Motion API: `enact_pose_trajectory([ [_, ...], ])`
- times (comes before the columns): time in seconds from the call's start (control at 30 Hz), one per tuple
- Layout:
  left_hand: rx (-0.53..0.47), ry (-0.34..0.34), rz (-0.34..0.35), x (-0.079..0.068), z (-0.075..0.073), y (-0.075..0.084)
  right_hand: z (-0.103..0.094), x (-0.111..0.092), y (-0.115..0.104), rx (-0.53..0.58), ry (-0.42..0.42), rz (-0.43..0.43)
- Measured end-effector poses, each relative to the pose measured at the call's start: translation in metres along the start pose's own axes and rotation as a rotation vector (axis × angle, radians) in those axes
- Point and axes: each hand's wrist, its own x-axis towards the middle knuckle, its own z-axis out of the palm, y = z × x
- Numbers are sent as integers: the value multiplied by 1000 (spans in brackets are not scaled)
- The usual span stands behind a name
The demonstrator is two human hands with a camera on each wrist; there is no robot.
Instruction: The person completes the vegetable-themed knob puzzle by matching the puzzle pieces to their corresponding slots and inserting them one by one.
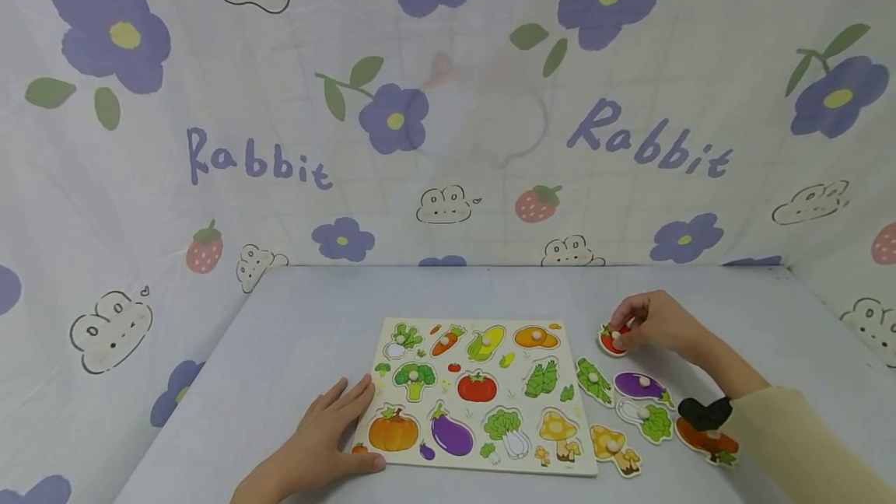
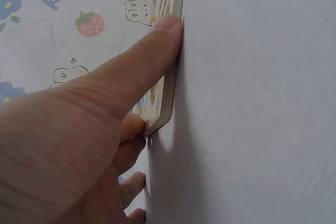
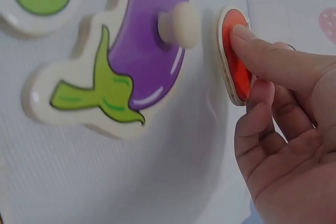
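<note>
My left hand (image 1: 318,430) lies at the left edge of a wooden vegetable puzzle board (image 1: 483,463). Its thumb (image 2: 157,40) rests on the near corner, and the spread fingers reach along the side. Off the board's far right corner, my right hand (image 1: 661,325) pinches a tomato puzzle piece (image 1: 606,344) between thumb and fingers. In the right wrist view the thumb presses on the red face of the tomato piece (image 3: 239,72), and the fingertips are partly hidden behind it. Close by is an eggplant piece (image 3: 149,40) with a round wooden knob.
Right of the board lie several loose knobbed pieces: green asparagus (image 1: 593,381), a cabbage (image 1: 654,420), a mushroom (image 1: 616,449) and an orange-brown piece (image 1: 707,442) partly under the right wrist's black strap (image 1: 703,413). Radish, carrot, corn, potato and broccoli pieces with knobs sit in the board. A patterned curtain (image 1: 448,162) stands behind.
</note>
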Motion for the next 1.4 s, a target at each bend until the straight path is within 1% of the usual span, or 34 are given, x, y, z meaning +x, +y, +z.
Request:
enact_pose_trajectory([
  [0.2,0,1,10,-1,-1,0,8,-3,-2,22,45,-12],
  [0.33,1,5,17,-2,-1,0,17,-5,-6,29,88,8],
  [0.47,-7,5,7,-2,-2,1,27,-9,-18,45,135,46],
  [0.57,-10,7,7,-2,-2,2,36,-13,-31,91,158,59],
  [0.63,-8,8,9,-3,-2,1,44,-16,-41,142,169,66],
  [0.8,-10,6,5,-3,-1,1,69,-25,-68,268,173,68],
  [0.93,-9,5,8,-2,-1,2,91,-31,-89,329,177,91],
  [1.13,-14,6,19,-2,-1,1,117,-36,-114,326,185,165],
  [1.2,-15,6,22,-2,-1,1,124,-37,-120,315,177,176],
  [1.4,-8,9,38,-2,-2,0,142,-35,-133,386,141,191],
])
